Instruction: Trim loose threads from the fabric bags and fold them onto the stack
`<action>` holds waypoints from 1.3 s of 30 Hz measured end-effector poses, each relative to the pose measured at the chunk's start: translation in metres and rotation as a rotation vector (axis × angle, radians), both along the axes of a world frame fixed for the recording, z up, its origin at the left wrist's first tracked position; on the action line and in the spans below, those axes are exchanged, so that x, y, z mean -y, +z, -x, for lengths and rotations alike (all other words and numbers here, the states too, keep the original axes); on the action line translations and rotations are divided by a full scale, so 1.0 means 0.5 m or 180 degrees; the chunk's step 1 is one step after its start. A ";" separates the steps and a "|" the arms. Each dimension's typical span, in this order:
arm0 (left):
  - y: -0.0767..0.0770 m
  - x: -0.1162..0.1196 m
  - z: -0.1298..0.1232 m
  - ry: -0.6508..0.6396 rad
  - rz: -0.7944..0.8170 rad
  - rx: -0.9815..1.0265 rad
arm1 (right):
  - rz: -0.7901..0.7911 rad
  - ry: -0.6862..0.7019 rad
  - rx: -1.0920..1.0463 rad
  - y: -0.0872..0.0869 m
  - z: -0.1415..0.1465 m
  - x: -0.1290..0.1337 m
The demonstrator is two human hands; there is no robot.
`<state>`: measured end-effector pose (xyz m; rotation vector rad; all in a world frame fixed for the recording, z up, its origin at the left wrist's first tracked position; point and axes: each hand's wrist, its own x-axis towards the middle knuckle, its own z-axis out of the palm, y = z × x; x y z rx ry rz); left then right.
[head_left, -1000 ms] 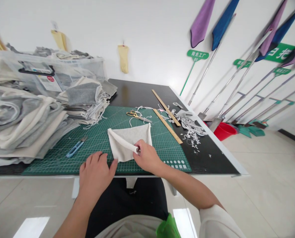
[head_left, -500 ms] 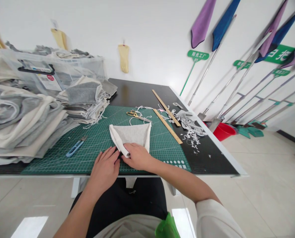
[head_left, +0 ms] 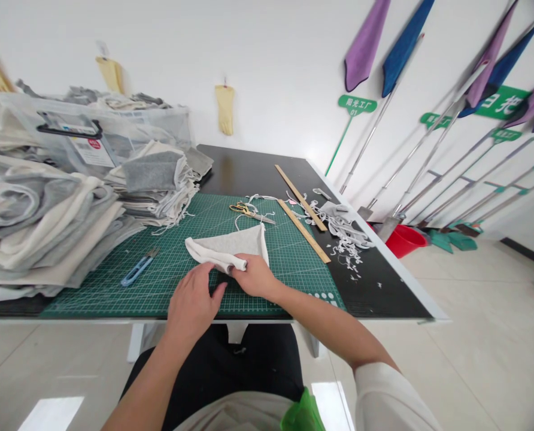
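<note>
A light grey fabric piece [head_left: 237, 242] with white edges lies partly raised on the green cutting mat [head_left: 159, 272]. My right hand [head_left: 255, 276] is closed on the near white edge of the fabric, pinching its corner. My left hand [head_left: 193, 299] is at the fabric's near side, thumb apart from the fingers; its fingertips are at the edge, and whether they touch is hard to see. Behind the fabric lie gold-handled scissors [head_left: 249, 211]. Blue-handled thread snips [head_left: 140, 266] rest on the mat to the left.
Two wooden rulers [head_left: 303, 230] lie at the right, beside a heap of fabric scraps [head_left: 343, 224]. Tall fabric stacks [head_left: 46, 221] and a clear plastic bin [head_left: 136, 123] take up the left. Mops and a red bucket [head_left: 404, 240] stand beyond the table's right edge.
The fabric's left side has swung up and its near edge has lifted in my right hand. My left hand's thumb has come away from the fabric.
</note>
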<state>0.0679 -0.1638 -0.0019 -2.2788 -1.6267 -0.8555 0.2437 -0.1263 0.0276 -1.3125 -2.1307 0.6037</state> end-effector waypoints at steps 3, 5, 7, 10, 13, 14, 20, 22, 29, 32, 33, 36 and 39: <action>0.022 0.000 -0.015 -0.0003 -0.0171 -0.0223 | 0.0102 -0.0047 -0.0202 -0.007 0.002 -0.005; 0.037 -0.001 -0.023 -0.0082 -0.0251 -0.0407 | 0.0148 -0.0032 -0.0303 -0.010 0.004 -0.004; 0.048 -0.003 -0.026 -0.0145 -0.0342 -0.0559 | 0.0170 -0.0022 -0.0367 -0.012 0.005 -0.002; 0.050 -0.007 -0.022 -0.0221 -0.0503 -0.0706 | 0.0159 -0.0029 -0.0385 -0.013 0.006 0.000; 0.041 -0.008 -0.011 -0.0269 -0.0661 -0.0768 | 0.0101 -0.0007 -0.0323 -0.009 0.004 0.005; 0.037 -0.008 -0.007 -0.0259 -0.0719 -0.0766 | 0.0071 0.0010 -0.0285 -0.006 0.004 0.007; 0.022 -0.002 0.010 -0.0064 -0.1129 -0.0534 | -0.0174 0.0111 0.0061 0.014 0.004 0.029; 0.022 0.001 0.014 -0.0102 -0.1150 -0.0517 | -0.0237 0.0132 0.0164 0.017 0.005 0.035; 0.018 0.019 0.035 -0.0474 -0.1048 -0.0504 | -0.0289 0.0389 0.0370 0.028 -0.001 0.047; 0.013 0.026 0.046 -0.0465 -0.1063 -0.0518 | -0.0291 0.0587 0.0450 0.038 -0.002 0.056; 0.011 0.028 0.049 -0.0462 -0.1070 -0.0517 | -0.0262 0.0583 0.0472 0.040 0.000 0.059; 0.006 0.032 0.053 -0.0493 -0.1096 -0.0493 | -0.0119 0.0346 0.0488 0.038 0.010 0.062; 0.000 0.036 0.052 -0.0552 -0.1159 -0.0445 | 0.0039 0.0005 0.0474 0.032 0.024 0.056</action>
